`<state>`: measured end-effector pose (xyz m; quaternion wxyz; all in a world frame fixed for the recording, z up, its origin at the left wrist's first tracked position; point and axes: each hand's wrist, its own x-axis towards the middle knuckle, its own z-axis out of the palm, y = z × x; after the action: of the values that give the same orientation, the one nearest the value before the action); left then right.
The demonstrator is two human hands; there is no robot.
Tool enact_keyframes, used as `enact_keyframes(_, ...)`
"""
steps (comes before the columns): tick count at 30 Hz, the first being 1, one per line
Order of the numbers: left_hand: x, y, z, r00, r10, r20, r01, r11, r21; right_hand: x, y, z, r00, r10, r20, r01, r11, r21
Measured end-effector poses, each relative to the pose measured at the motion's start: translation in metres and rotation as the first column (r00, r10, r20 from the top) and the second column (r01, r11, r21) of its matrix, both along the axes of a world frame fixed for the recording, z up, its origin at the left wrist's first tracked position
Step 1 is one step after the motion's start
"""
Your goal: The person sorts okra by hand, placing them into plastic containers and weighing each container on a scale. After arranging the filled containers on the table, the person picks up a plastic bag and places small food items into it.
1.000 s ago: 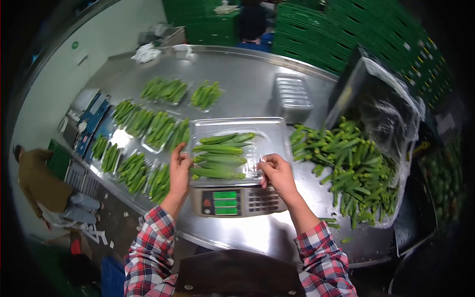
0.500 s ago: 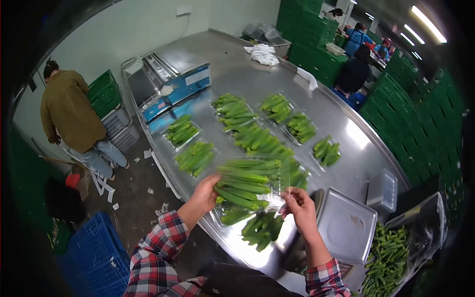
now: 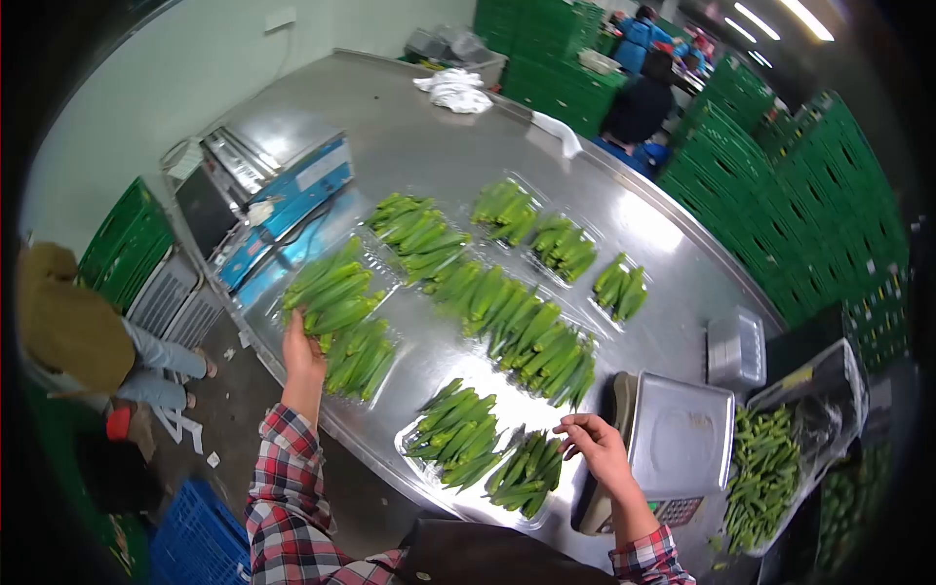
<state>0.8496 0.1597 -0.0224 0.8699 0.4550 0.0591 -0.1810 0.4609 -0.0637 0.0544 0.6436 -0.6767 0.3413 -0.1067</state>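
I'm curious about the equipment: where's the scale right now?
In the head view, the scale stands right of centre, between the right hand and the heap of green pods.

A stainless-steel table (image 3: 375, 132) carries clear plastic trays (image 3: 414, 466) of okra (image 3: 455, 429) in loose rows. A blue-sided wrapping machine (image 3: 297, 185) stands at its left edge, a crumpled white cloth (image 3: 454, 91) at the far one; a digital scale (image 3: 682, 429), stacked trays (image 3: 736, 351) and loose okra (image 3: 765, 478) occupy the right.
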Motion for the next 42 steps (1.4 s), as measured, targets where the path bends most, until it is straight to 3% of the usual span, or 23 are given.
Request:
enact_keyframes(4,-0.016,-0.011,0.012,0.993,0.094,-0.069,-0.091,0.995,0.05,-0.041,0.006,0.004,0.976,-0.218,-0.022,0.219,0.973,0.07)
enact_keyframes(5,-0.018,-0.003,0.016,0.985,0.149,-0.086,-0.142,0.987,0.079,-0.049,0.008,0.003,0.966,-0.256,-0.034,0.257,0.963,0.077)
enact_keyframes(6,-0.006,0.015,-0.009,0.985,0.169,-0.046,-0.166,0.984,0.065,-0.055,0.011,0.001,0.96,-0.279,-0.02,0.28,0.955,0.102)
enact_keyframes(9,-0.011,0.047,-0.002,0.966,0.259,-0.022,-0.255,0.962,0.102,-0.067,0.016,-0.003,0.942,-0.336,-0.018,0.334,0.929,0.159)
enact_keyframes(13,-0.001,0.07,-0.035,0.946,0.304,-0.112,-0.285,0.945,0.162,-0.067,0.023,-0.013,0.953,-0.302,-0.041,0.304,0.935,0.184)
enact_keyframes(14,0.001,0.07,-0.049,0.96,0.254,-0.116,-0.251,0.967,0.042,-0.065,0.024,-0.013,0.956,-0.289,-0.041,0.292,0.938,0.189)
enact_keyframes(17,0.007,0.075,-0.083,0.966,0.233,-0.111,-0.217,0.966,0.143,-0.058,0.027,-0.012,0.977,-0.215,-0.005,0.212,0.957,0.197)
enact_keyframes(18,-0.001,0.065,-0.069,0.944,0.311,-0.111,-0.289,0.94,0.183,-0.056,0.028,-0.009,0.98,-0.196,-0.022,0.197,0.964,0.177)
enact_keyframes(21,-0.02,0.047,-0.032,0.915,0.4,0.053,-0.392,0.85,0.353,-0.059,0.031,-0.003,0.986,-0.167,-0.008,0.166,0.973,0.158)
enact_keyframes(24,0.0,0.065,-0.083,0.879,0.394,0.269,-0.476,0.696,0.538,-0.07,0.031,0.003,0.985,-0.168,-0.027,0.17,0.979,0.113)
enact_keyframes(27,-0.03,0.05,-0.035,0.824,0.392,0.41,-0.566,0.601,0.564,-0.088,0.031,0.009,0.975,-0.218,-0.047,0.222,0.968,0.119)
enact_keyframes(28,-0.02,0.054,-0.05,0.786,0.426,0.448,-0.619,0.538,0.573,-0.094,0.031,0.012,0.97,-0.241,-0.043,0.244,0.964,0.11)
enact_keyframes(31,0.015,0.095,-0.091,0.833,0.319,0.453,-0.552,0.414,0.724,-0.111,0.028,0.037,0.891,-0.413,-0.189,0.42,0.908,-0.007)
enact_keyframes(34,0.037,0.078,-0.096,0.834,0.08,0.546,-0.539,0.333,0.774,-0.179,-0.003,0.015,0.898,-0.435,-0.062,0.391,0.855,-0.34)
enact_keyframes(36,0.032,0.053,-0.084,0.744,-0.036,0.667,-0.633,0.282,0.721,-0.202,-0.018,0.034,0.791,-0.611,0.023,0.588,0.75,-0.301)
enact_keyframes(39,-0.009,0.024,-0.046,0.574,-0.154,0.804,-0.762,0.258,0.594,-0.246,-0.074,0.025,0.678,-0.719,0.152,0.709,0.586,-0.392)
enact_keyframes(42,-0.069,-0.001,-0.009,0.459,-0.269,0.847,-0.801,0.287,0.526,-0.285,-0.161,-0.001,0.663,-0.728,0.175,0.593,0.369,-0.716)
